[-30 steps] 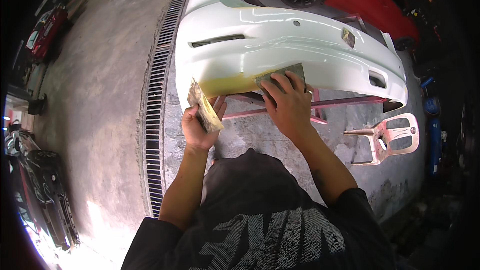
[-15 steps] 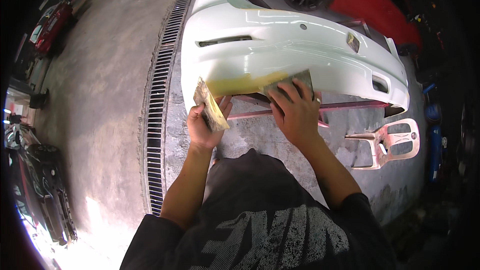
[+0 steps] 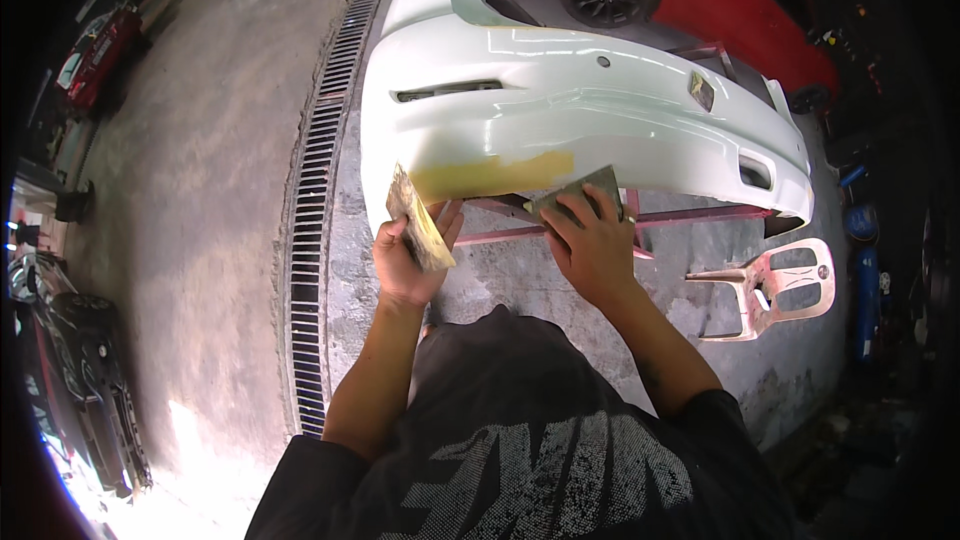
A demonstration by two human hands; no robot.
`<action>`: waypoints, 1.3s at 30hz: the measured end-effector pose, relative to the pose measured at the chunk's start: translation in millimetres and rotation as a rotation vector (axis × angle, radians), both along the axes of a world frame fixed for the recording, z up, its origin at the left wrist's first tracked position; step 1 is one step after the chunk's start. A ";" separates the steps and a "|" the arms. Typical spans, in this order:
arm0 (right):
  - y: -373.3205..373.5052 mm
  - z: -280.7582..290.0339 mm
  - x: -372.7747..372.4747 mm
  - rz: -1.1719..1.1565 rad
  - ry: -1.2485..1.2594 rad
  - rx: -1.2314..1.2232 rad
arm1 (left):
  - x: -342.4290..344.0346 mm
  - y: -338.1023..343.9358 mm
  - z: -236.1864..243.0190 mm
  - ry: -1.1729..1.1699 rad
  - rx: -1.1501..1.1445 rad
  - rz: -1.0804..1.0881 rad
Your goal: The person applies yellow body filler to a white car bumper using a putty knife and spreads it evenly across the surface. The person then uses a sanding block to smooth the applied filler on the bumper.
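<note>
A white car bumper (image 3: 600, 120) lies in front of me, with a yellow patch of body filler (image 3: 490, 174) along its near lower edge. My left hand (image 3: 402, 268) grips a flat filler-smeared plate (image 3: 418, 222), tilted upright at the patch's left end, thumb on its near face. In my right hand (image 3: 597, 252) is a dark grey flat filler spreader (image 3: 602, 182), fingers pressed across its face. Its blade sits at the bumper's lower edge, just below and right of the patch; whether it touches the bumper I cannot tell.
Reddish metal stand bars (image 3: 700, 215) run beneath the bumper. A worn pinkish plastic chair (image 3: 800, 290) lies at the right. A red car (image 3: 700, 15) is parked behind the bumper. At the left, a drain grate (image 3: 312, 210) crosses the concrete floor (image 3: 200, 190).
My right hand has drawn the spreader slightly down toward me, off the filler, uncovering the patch's right end. My left hand and its plate have shifted a little lower.
</note>
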State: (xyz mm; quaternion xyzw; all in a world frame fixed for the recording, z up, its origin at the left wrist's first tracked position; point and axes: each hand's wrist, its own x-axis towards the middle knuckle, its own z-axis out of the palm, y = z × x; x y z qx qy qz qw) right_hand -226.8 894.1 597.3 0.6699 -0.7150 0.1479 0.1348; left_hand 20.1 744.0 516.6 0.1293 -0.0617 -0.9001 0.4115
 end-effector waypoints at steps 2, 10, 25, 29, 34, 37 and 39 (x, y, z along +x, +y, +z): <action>14.8 4.0 1.5 -0.008 0.003 -0.012 | 1.1 -0.6 1.5 -0.004 -0.012 -0.004; -25.8 27.6 -11.3 -0.070 -0.098 -0.103 | 1.6 -1.3 6.2 -0.043 0.014 -0.014; 24.4 -18.3 11.2 -0.126 -0.129 -0.057 | 1.5 -5.4 6.4 -0.043 0.023 -0.040; 42.7 12.5 18.8 -0.109 -0.241 -0.057 | 12.4 2.1 10.2 -0.109 -0.025 -0.039; 77.1 50.1 29.9 0.139 -0.699 -0.014 | 57.8 57.1 22.2 -0.374 -0.030 -0.169; 78.5 53.1 42.8 0.456 -0.841 0.081 | 59.2 97.0 22.1 -0.302 0.111 -0.293; 72.0 48.9 56.1 0.586 -0.842 0.107 | 41.1 121.7 48.3 -0.271 0.141 -0.290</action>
